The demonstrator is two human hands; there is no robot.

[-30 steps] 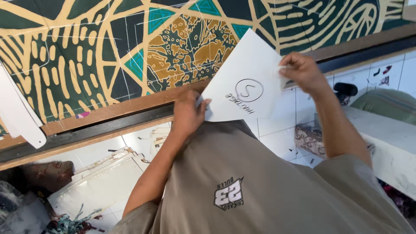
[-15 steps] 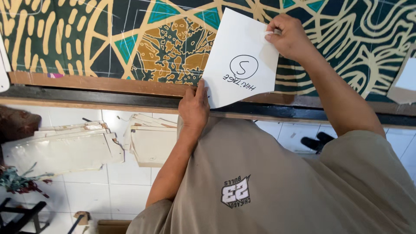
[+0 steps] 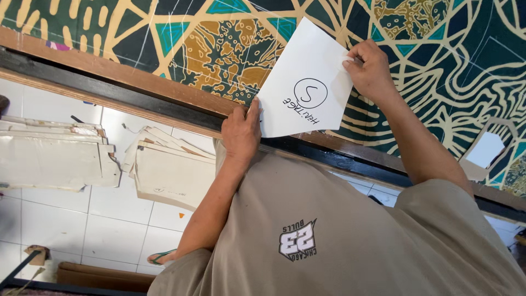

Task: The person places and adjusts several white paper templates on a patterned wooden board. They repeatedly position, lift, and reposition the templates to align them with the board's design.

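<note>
White paper sheet (image 3: 307, 82) pinched by both corners over patterned cloth (image 3: 438, 66), left hand (image 3: 241, 131) at lower corner, right hand (image 3: 372, 68) at upper; not yet laid flat on the cloth.

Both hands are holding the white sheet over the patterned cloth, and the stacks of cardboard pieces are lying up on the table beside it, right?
Not quite. The head view shows the stacks of cardboard pieces lying on the white tiled floor below the table edge, not on the table. The rest holds: the left hand and right hand hold the white sheet over the patterned cloth.
</note>
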